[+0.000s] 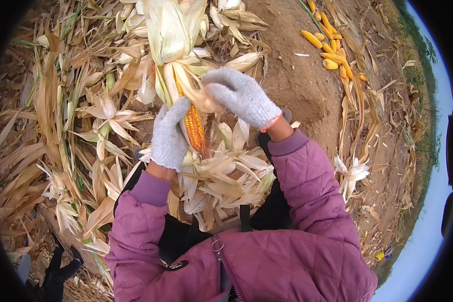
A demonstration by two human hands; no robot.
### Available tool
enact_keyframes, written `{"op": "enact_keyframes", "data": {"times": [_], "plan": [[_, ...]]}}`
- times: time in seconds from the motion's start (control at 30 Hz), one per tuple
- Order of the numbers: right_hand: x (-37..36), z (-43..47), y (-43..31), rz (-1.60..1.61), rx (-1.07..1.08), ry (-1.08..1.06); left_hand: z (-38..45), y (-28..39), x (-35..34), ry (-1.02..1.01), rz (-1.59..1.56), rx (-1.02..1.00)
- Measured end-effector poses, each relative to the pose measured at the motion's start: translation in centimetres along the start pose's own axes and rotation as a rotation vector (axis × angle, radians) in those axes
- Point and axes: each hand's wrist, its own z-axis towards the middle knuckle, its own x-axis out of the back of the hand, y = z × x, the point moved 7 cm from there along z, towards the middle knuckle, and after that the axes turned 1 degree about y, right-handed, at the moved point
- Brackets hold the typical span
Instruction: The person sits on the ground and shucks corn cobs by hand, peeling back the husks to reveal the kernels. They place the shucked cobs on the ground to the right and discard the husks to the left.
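A partly husked ear of corn [194, 126] lies at a slant in my gloved left hand [172, 132], its orange kernels bare along the lower part. The pale husk [170, 37] is still attached at the upper end, with leaves peeled to the sides. My right hand [236, 94], in a white knit glove with an orange cuff edge, grips a peeled-back husk leaf [188, 85] to the right of the ear. Blur hides the fingertips of this hand. Brown silk [207, 151] hangs at the ear's lower tip.
Husked yellow cobs [334, 56] lie piled on the bare soil [298, 75] at upper right. Dry stalks and leaves [53, 124] cover the left side. Loose husks [226, 181] are heaped between my legs. Another person's dark-clad legs [58, 268] show at lower left.
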Motion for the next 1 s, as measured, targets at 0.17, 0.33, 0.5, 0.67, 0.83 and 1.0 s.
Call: {"op": "enact_keyframes", "data": {"times": [0.17, 0.33, 0.5, 0.67, 0.83, 1.0], "plan": [[-3.0, -1.0, 1.2, -0.371, -0.083, -0.366, 0.1, 1.2, -0.4, -0.010, -0.086, -0.056], [2.9, -0.4, 1.6, -0.585, 0.066, 0.439, 0.3, 1.2, 0.2, 0.046, -0.169, 0.019], [1.5, -1.4, 1.0, -0.031, 0.013, 0.335, 0.6, 0.9, 1.1, 0.047, -0.174, 0.013], [6.5, -2.1, 1.0, 0.131, 0.003, 0.864, 0.3, 2.1, -0.2, 0.041, -0.346, 0.039], [2.5, -1.6, -1.1, 0.032, 0.167, 0.421, 2.3, 2.0, 2.0, 0.037, -0.256, -0.015], [-4.6, -2.2, -0.5, -0.019, -0.005, -0.163, 2.2, 1.5, 1.8, -0.075, -0.164, 0.014]]}}
